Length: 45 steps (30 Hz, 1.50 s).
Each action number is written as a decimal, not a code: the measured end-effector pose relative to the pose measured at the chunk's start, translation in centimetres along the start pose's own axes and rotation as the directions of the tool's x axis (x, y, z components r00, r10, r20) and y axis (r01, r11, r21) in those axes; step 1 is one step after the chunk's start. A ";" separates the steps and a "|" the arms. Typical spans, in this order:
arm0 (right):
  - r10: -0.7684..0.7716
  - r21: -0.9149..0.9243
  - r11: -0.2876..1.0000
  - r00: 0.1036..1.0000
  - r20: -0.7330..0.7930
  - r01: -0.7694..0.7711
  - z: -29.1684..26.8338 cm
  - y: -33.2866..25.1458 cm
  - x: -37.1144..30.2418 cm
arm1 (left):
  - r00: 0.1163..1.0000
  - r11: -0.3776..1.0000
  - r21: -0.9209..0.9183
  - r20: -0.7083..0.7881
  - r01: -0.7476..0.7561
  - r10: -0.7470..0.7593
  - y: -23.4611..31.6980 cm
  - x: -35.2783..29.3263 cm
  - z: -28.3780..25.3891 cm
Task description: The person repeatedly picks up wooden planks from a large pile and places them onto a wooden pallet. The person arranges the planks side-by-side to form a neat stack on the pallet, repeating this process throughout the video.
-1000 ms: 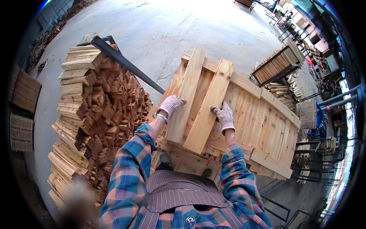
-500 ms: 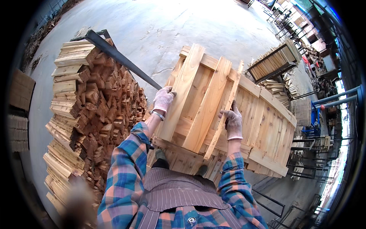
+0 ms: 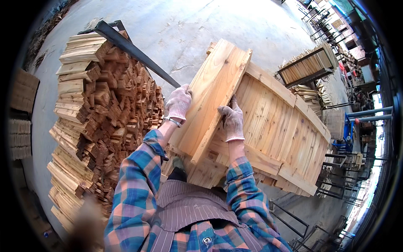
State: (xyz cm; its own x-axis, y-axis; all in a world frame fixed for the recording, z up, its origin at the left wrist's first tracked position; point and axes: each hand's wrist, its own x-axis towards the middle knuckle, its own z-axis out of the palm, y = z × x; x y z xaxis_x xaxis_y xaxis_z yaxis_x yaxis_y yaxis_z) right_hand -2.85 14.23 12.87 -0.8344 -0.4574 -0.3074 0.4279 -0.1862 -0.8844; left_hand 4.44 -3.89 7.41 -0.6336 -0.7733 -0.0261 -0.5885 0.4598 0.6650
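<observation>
Between the two gloved hands: pale boards, at least two, lying side by side at a slant; exact count hard to tell along the raised right edge.

Left hand (image 3: pixel 178 102): in a pale knitted glove, curling around the outer left edge of the pale boards (image 3: pixel 210 96); fingers underneath not showing. A metal band (image 3: pixel 173 122) is circling the wrist just below.

Right hand (image 3: pixel 232 119): gloved alike, pinching the opposite edge, its thumb pressing at the side and its forefinger reaching along it; the other fingers are largely hiding.

Beneath and to the right of the right hand: a planked panel (image 3: pixel 268 117), carrying a crosswise batten (image 3: pixel 270 84) beyond that hand.

Left of the left hand: a tall timber stack (image 3: pixel 126 101), showing rough brown ends. Beyond the same hand, a dark metal bar (image 3: pixel 138 56) is slanting away.

Far right of the right hand: a rack of slats (image 3: pixel 308 65), standing well apart.

Step, as judged: both hands are holding the boards together as one set. Next move, as judged: it is calling for even inward pressure from both sides, lest the boards slip apart.
</observation>
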 end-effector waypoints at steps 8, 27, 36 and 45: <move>-0.045 -0.053 0.998 0.999 -0.019 0.044 -1.3 -0.2 0.7 | 0.991 0.993 0.115 -0.129 -0.025 0.040 2.4 -1.8 0.4; -0.320 -0.932 -0.067 0.877 0.358 0.356 -6.1 2.4 1.7 | 0.946 0.950 0.282 -0.324 0.130 -0.034 -2.3 -1.6 6.5; -0.186 -0.645 -0.473 0.648 0.739 0.600 -3.3 4.2 0.0 | 0.879 0.931 -0.345 -0.399 0.117 -0.259 1.0 -6.7 -2.1; -0.028 -0.626 -0.471 0.699 0.714 0.621 -1.0 1.6 0.4 | 0.532 0.603 -0.519 -0.299 0.606 -0.792 -11.0 -37.2 -14.2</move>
State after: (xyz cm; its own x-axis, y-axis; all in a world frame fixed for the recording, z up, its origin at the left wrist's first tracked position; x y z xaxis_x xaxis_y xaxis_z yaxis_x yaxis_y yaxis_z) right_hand -2.83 14.64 10.95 -0.3476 -0.9356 0.0610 -0.9372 0.3486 0.0061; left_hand 41.61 13.60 11.65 0.2790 -0.9064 -0.3171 -0.4785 -0.4175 0.7725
